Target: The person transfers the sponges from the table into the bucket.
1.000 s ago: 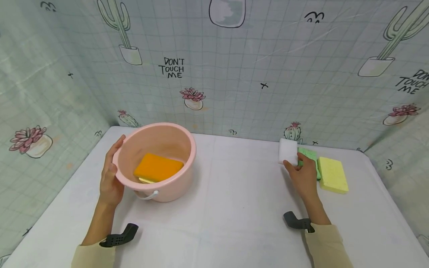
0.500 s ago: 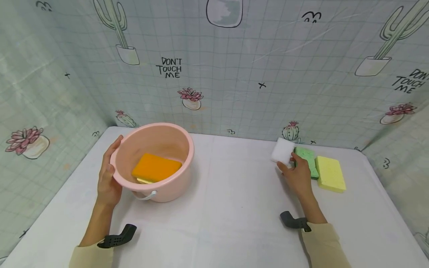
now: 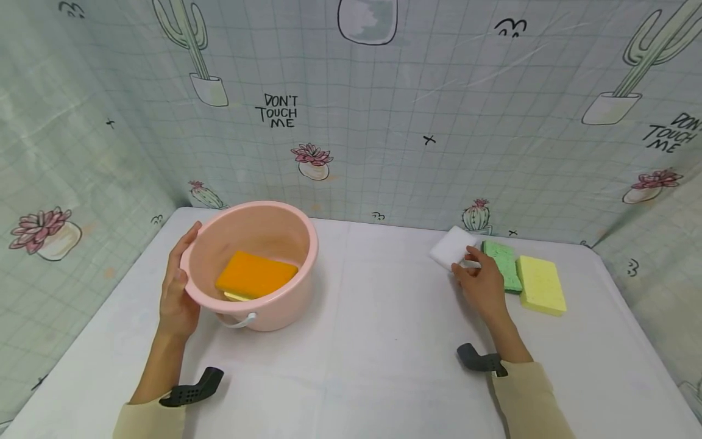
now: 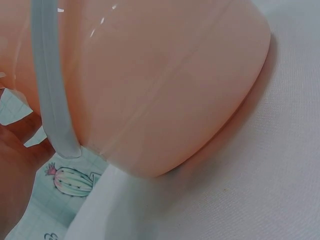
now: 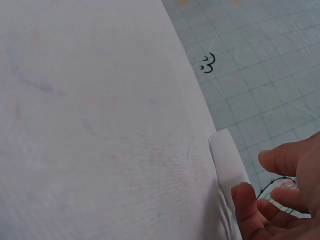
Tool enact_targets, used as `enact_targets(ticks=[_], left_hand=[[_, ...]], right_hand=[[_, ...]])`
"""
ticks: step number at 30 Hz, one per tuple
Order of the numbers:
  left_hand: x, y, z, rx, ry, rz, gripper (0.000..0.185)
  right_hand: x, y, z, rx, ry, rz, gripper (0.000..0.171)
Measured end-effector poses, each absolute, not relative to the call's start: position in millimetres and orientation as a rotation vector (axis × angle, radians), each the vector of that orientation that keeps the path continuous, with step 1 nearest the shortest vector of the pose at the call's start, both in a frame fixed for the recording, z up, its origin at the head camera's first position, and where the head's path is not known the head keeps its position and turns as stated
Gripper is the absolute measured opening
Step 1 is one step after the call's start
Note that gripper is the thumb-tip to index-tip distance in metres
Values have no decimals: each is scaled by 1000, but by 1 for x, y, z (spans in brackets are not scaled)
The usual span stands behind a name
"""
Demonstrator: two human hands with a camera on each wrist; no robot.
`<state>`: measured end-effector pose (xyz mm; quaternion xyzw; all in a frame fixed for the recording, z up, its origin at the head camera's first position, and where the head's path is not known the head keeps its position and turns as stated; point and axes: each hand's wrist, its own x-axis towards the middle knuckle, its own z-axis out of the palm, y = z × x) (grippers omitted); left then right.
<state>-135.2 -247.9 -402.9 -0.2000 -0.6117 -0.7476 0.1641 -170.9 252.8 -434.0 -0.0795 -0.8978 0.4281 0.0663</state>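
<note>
My right hand [image 3: 465, 261] pinches a white sponge [image 3: 450, 248] at the back right of the table, tilted and held just left of a green sponge [image 3: 501, 266]. In the right wrist view the white sponge [image 5: 227, 162] shows edge-on beside my fingertips [image 5: 246, 205]. My left hand [image 3: 185, 256] rests flat against the left outer wall of a pink basin [image 3: 309, 247], with the fingers reaching up to its rim. An orange sponge [image 3: 256, 274] lies inside the basin. The left wrist view is filled by the basin wall [image 4: 165, 90] and its pale handle [image 4: 50, 95].
A yellow sponge [image 3: 540, 284] lies right of the green one, near the back right corner. Cactus-patterned sheets wall the white table [image 3: 378, 341] on three sides. The basin's white handle [image 3: 241, 321] hangs down at its front.
My right hand has carried the white sponge to the left, away from the green sponge, and tipped it flatter. The left hand has stayed on the basin.
</note>
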Motion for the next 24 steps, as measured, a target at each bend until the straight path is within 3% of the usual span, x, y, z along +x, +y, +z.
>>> enact_targets(ticks=[16,24], left_hand=[[-136,-248,-404,-574,-1789,-2076,60],[-134,-250,-402,-553,-1786,-2084,60]], right_hand=[[-201,268,-430,-136,-2831,1323,64],[-199,269,-426,-56,-2938,1275,57]])
